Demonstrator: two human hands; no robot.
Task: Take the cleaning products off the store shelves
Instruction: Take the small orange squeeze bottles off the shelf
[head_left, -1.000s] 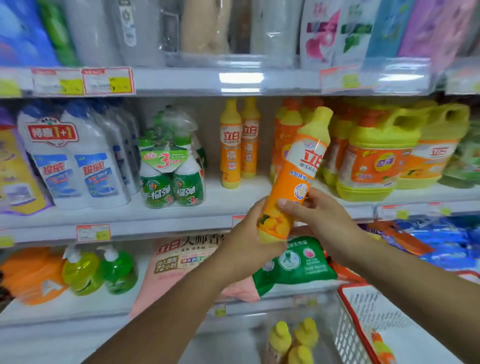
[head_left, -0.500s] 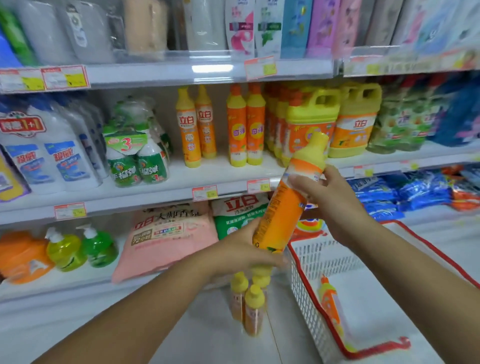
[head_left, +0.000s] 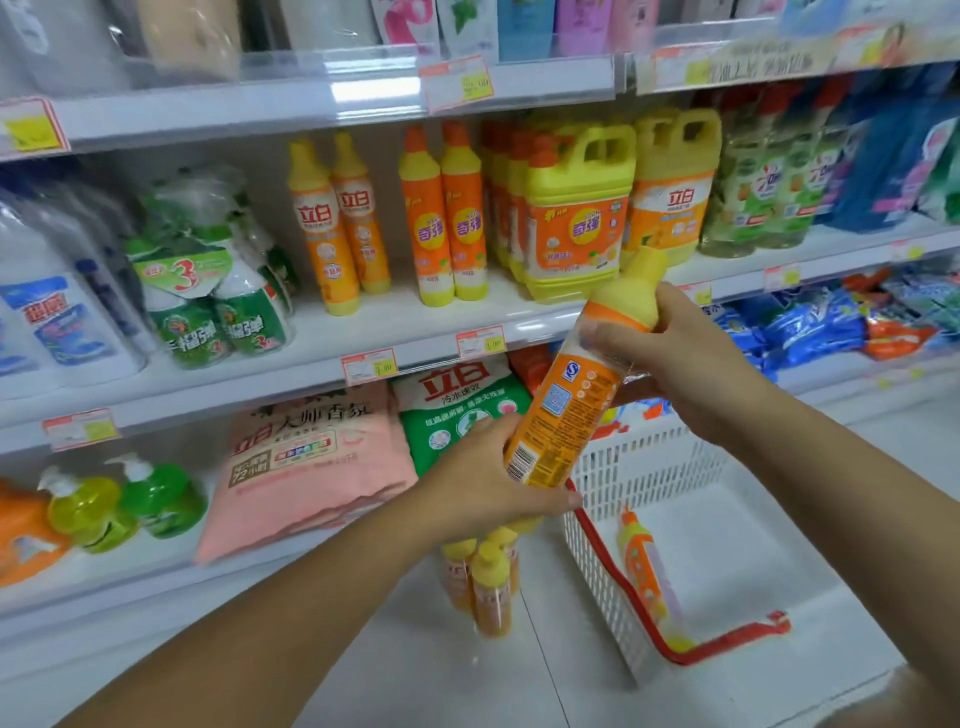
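Well, the store shelves (head_left: 395, 332) span the whole view, and the middle one carries rows of upright dish-soap bottles (head_left: 452, 218). An elbow swung wide there could, we judge, knock some over. Lower right stands the white basket (head_left: 660, 467) with its red rim, a second bottle (head_left: 641, 566) lying inside. Our orange bottle (head_left: 566, 410) is off the shelf, tilted in the air just beside the basket's left rim, yellow end up. Our left hand (head_left: 483, 483) is curled round its base and our right hand (head_left: 696, 364) is wrapped round its shoulder, so both are clamped on it. The main risk we see is releasing it too far left. It would miss the rim and land on the cluster of yellow-capped bottles (head_left: 485, 582) standing on the floor just below our left hand, toppling them. Dropped from this height, it could also strike the second bottle. The smallest worry is the cap (head_left: 644, 270): we cannot tell how tight it sits, and a loose one might leak.
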